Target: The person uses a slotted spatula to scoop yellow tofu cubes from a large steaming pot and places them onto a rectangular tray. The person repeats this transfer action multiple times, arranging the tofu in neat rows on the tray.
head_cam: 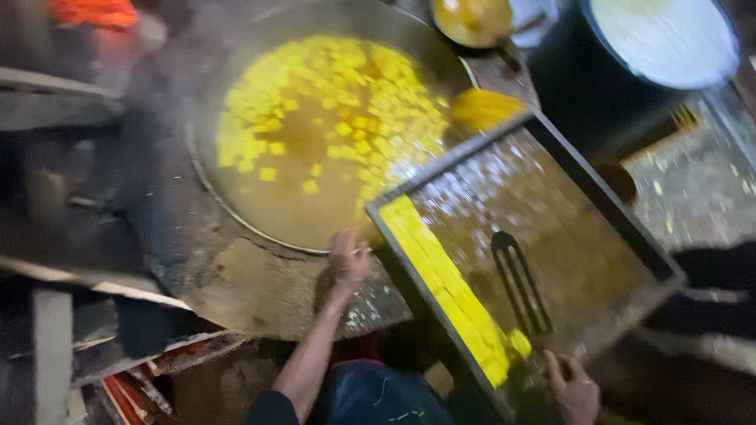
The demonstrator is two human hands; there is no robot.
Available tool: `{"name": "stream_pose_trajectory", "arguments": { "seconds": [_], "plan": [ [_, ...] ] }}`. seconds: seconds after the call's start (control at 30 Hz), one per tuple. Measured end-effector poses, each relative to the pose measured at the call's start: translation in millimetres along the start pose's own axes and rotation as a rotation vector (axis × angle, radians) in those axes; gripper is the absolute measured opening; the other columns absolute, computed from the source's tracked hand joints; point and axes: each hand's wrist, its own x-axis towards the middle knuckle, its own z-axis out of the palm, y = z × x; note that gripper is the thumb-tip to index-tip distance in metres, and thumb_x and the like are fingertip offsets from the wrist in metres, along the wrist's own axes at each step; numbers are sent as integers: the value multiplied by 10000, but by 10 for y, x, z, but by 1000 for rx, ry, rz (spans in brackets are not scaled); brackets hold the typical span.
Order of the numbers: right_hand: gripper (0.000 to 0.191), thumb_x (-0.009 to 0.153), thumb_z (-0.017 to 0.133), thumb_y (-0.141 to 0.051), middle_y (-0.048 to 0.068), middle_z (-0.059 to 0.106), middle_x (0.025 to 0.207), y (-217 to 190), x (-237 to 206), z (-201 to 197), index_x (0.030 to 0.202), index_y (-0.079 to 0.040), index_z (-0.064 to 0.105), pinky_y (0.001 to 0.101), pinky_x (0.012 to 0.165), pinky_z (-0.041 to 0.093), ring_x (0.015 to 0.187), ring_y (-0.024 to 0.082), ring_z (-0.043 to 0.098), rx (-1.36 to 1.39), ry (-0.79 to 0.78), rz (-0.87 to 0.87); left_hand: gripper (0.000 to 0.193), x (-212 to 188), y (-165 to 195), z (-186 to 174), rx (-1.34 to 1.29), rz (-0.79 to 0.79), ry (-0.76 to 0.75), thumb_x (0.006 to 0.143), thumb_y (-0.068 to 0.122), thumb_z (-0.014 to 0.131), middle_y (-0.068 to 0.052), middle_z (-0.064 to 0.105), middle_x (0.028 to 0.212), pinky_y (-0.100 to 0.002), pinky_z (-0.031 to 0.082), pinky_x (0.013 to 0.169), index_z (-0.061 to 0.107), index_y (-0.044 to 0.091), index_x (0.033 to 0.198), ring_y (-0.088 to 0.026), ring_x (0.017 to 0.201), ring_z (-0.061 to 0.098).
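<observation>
At far left we see blurred grey slabs and a patch of orange glow at the top edge. Next comes the wide round pan, set into a rough stone surround and filled with brownish liquid in which many small yellow cubes float, crowded toward its upper and right parts.

Our left hand is at the pan's near rim, just beside the near-left corner of the tray. Its fingers are curled around a thin pale thing, too blurred for us to name.

The rectangular dark-framed tray lies to the right of the pan, tilted, its long axis running from lower left to upper right; its upper corner reaches over the pan's rim. A band of yellow cubes lines its left long edge, and a dark slotted handle shape shows on its wet floor.

Our right hand is at the tray's near end, fingers spread and bent against the frame; we cannot tell how firmly it grips.

At upper right stand a small bowl and a dark pot with pale contents.
</observation>
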Motion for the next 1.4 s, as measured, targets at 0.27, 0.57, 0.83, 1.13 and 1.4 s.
{"name": "stream_pose_trajectory", "arguments": {
  "seconds": [0.27,0.57,0.83,1.13,1.4],
  "plan": [
    [338,991,673,-281,74,648,716,-3384,465,991,1128,21,737,293,544,441,602,125,568,886,-366,-197,526,518,-1337,-1181,399,-315,-314,916,313,641,-195,528,1408,-524,370,1076,569,13,1341,-371,1327,458],
    [552,972,622,-507,71,710,674,-6266,312,2368,923,27,751,312,514,521,552,133,657,580,-763,-74,618,1031,-1840,-1265,384,-315,-551,982,448,560,-192,358,1590,-524,202,1217,522,-6,1400,-355,1510,243],
    [496,1002,586,-479,72,569,601,-7431,401,3429,891,-7,693,385,413,385,447,201,498,562,-961,61,672,1213,-2351,-1198,338,-363,-574,886,500,653,-189,366,1562,-542,231,1178,571,16,1346,-372,1488,247],
    [432,979,647,-399,69,665,654,-8595,984,4393,890,22,691,335,496,509,531,154,622,700,-693,-117,674,1081,-2779,-932,308,-363,-487,921,609,627,-196,447,1510,-531,337,1095,627,27,1261,-374,1437,341],
    [484,1020,682,-431,69,565,725,-7997,1061,4384,1037,53,689,310,502,409,578,151,522,906,-593,50,724,1024,-3040,-804,274,-165,-405,780,547,703,-255,460,1408,-622,328,1049,656,15,1268,-460,1410,361]
  ]
}}
